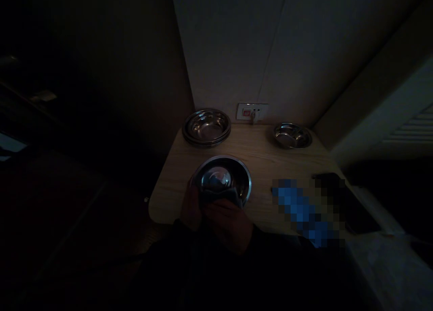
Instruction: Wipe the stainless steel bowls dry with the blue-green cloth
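Observation:
A shiny metal bowl [218, 177] is at the near side of the small wooden table, its inside facing up towards me. My left hand [191, 210] is closed on the bowl's left rim. Inside the near part of the bowl, my right hand [228, 220] presses a dark cloth [221, 195] against the metal, its fingers bent over the fabric. The low light hides most of the fingertips and the cloth's lower part. Further back on the left stands a stack of metal bowls [207, 127]. Another metal bowl [292, 136] sits at the back right.
The pale wooden table [260, 162] meets the wall, where a socket [252, 112] has a plug in it. A blurred-out blue object [299, 211] lies to the right, beside a dark flat object [356, 209]. The surroundings are very dark.

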Demonstrator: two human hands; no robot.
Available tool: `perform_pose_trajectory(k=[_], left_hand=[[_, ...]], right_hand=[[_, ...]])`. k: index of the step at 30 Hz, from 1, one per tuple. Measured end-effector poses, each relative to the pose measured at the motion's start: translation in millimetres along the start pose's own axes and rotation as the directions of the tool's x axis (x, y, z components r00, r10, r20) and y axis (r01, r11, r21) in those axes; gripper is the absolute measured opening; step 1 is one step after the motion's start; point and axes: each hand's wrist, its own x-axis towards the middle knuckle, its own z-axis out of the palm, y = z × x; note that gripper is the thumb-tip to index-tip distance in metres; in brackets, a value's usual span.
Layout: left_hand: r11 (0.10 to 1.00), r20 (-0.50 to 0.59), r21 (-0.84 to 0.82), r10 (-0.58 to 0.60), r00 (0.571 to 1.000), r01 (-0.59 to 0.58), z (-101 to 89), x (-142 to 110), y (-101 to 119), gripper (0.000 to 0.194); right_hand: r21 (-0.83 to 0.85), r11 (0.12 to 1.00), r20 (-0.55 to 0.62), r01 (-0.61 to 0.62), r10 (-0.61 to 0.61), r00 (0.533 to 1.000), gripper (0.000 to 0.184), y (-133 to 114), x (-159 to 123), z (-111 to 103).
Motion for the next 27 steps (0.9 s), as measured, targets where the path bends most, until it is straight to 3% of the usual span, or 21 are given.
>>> perform_pose_trajectory(k=[2,6,8,13,16,20,22,25,27], left_hand=[[1.0,0.019,0.004,-0.012,1.0,0.012,-0.5,0.4,5.1,0.056],[0.991,0.092,-0.094,0.1,0.991,-0.091,2.8,-0.2,11.9,0.06],[0.989,0.108,-0.117,0.104,0.989,-0.092,4.3,-1.1,8.8,0.059],[1.0,0.063,0.003,0.021,0.998,-0.022,2.7,-3.1,-0.1,0.053],[0.999,0.036,0.049,0.017,0.999,-0.018,1.3,-3.5,3.6,0.05],[0.995,0.138,0.002,0.103,0.985,-0.105,2.2,-3.2,8.2,0.048],[0.996,0.141,0.009,0.082,0.987,-0.084,3.0,-4.0,4.6,0.048],[0.998,0.073,0.053,0.021,0.997,-0.025,2.2,-4.8,-8.0,0.045],[0.998,0.035,0.068,0.007,0.999,-0.01,-0.1,-3.8,-15.9,0.043]], right_hand=[[-0.064,0.996,0.107,0.055,-0.048,0.993,0.023,8.1,-6.6,-15.6],[-0.156,0.973,0.288,0.168,-0.118,0.95,0.022,24.7,-21.8,-49.2],[-0.144,0.98,0.28,0.137,-0.092,0.956,0.022,23.9,-21.7,-46.0],[-0.05,0.997,0.164,-0.066,0.073,0.984,0.028,10.8,-1.8,-8.4],[-0.081,0.994,0.271,-0.071,0.091,0.958,0.027,15.2,5.9,-16.4],[-0.181,0.983,0.484,-0.011,0.098,0.869,0.022,25.5,8.1,-42.7],[-0.159,0.987,0.467,-0.03,0.102,0.878,0.024,24.4,12.1,-39.4],[-0.055,0.991,0.295,-0.119,0.13,0.947,0.03,16.0,22.9,-16.5],[-0.022,0.984,0.228,-0.174,0.174,0.958,0.033,11.2,28.9,-5.7]])
